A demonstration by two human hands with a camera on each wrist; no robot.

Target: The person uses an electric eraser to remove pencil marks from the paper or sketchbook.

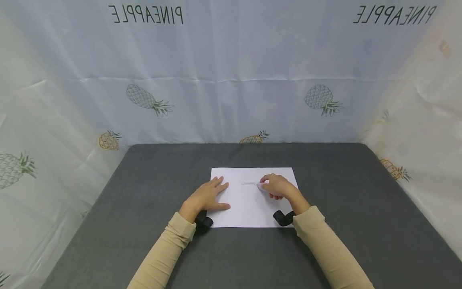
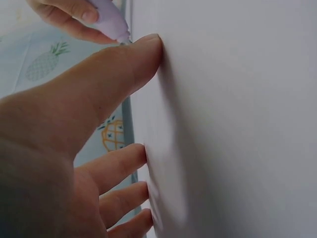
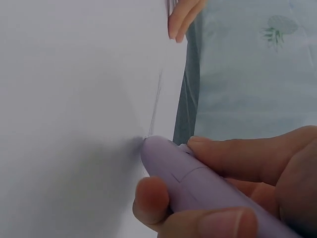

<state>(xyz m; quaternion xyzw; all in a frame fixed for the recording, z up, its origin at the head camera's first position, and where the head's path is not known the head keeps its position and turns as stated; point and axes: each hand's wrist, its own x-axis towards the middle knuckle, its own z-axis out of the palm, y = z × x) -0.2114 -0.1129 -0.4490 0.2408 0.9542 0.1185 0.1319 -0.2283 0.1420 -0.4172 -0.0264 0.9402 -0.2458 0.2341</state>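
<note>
A white sheet of paper (image 1: 245,212) lies on the dark table. My left hand (image 1: 207,196) rests on its left side with fingers and thumb spread; the left wrist view shows the thumb (image 2: 133,64) and fingertips touching the sheet. On the right half, my right hand (image 1: 279,186) grips a thick, lilac pen-shaped tool (image 3: 198,183) between thumb and curled fingers. Its narrow end meets the paper, where a thin, faint line (image 3: 156,106) runs from the tip. The same lilac tool (image 2: 109,21) shows beyond the left thumb. Its exact kind cannot be told.
The dark grey table (image 1: 162,168) spreads around the sheet. A pale curtain (image 1: 231,108) with pineapple prints hangs behind and at both sides. Black wrist-worn devices (image 1: 283,218) sit under both wrists, close over the paper's near corners.
</note>
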